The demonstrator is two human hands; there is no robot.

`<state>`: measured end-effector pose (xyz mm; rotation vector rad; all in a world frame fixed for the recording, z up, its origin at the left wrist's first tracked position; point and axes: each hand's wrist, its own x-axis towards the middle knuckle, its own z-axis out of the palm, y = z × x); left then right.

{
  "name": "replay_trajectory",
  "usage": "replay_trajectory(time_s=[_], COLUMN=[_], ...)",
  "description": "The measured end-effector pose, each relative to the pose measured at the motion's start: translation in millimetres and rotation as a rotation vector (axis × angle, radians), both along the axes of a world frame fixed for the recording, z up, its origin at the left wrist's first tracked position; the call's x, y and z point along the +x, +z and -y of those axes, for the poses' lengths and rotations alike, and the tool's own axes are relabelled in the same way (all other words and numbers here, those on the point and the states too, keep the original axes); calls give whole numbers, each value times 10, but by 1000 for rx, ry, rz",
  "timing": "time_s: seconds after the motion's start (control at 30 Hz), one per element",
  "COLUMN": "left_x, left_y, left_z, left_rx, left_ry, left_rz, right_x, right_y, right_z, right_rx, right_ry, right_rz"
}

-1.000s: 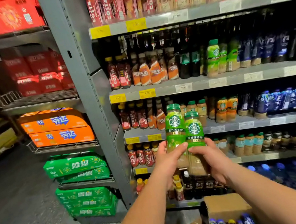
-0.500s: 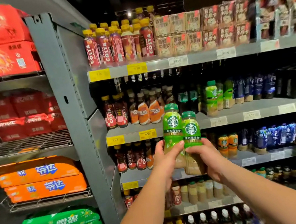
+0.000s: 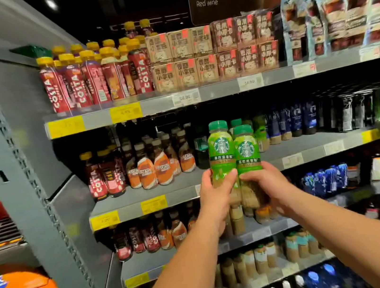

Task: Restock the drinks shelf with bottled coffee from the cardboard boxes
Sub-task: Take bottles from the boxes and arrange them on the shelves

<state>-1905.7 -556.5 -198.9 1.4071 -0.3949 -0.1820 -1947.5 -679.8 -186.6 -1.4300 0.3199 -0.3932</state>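
Holding two green-labelled bottles upright and side by side, the person has both arms stretched toward the second shelf (image 3: 142, 196). The left hand (image 3: 213, 196) has its grip clamped round the lower body of the left bottle (image 3: 222, 156); the right hand (image 3: 269, 187) is clamped the same way on the right bottle (image 3: 246, 154), and the two bottles touch along their sides. Their long axes stand vertical, caps up, bases hidden inside the hands. Measured from that shelf's front edge, the bottles hang just in front of it, bases about level with the edge or a little below, though that is hard to tell. Straight behind them on the same shelf stand a few bottles of the same green kind (image 3: 260, 132), with a bare strip of shelf board in front. The gap lies directly ahead of both grips and a touch up, neither hand clearly nearer, so I would guess a short lift and push forward sets both down together
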Motion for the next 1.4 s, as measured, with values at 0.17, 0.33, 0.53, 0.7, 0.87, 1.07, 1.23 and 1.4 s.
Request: replay_trajectory(time_s=[0.17, 0.33, 0.53, 0.7, 0.87, 1.07, 1.23, 1.4], left_x=[-7, -30, 150, 361, 594, 888, 1042, 1201], left_y=[9, -60, -59, 12, 60, 32, -119, -203], left_z=[667, 1374, 1995, 2396, 2663, 2813, 3001, 3127], left_rx=[63, 51, 24, -8, 76, 163, 129, 234], left_ry=[58, 174, 268, 305, 371, 420, 466, 611], left_rz=[18, 12, -75, -130, -92, -25, -6, 74], right_x=[24, 121, 282, 478, 728, 1104, 1307, 1510], right_y=[46, 125, 145, 151, 132, -48, -176, -223], right_z=[748, 1519, 2150, 2483, 2730, 2887, 2972, 3041], right_rx=[-31, -122, -104, -92, -54, -40, -53, -105], right_ry=[67, 155, 258, 286, 311, 221, 198, 187], right_rz=[21, 5, -15, 1, 39, 98, 107, 100])
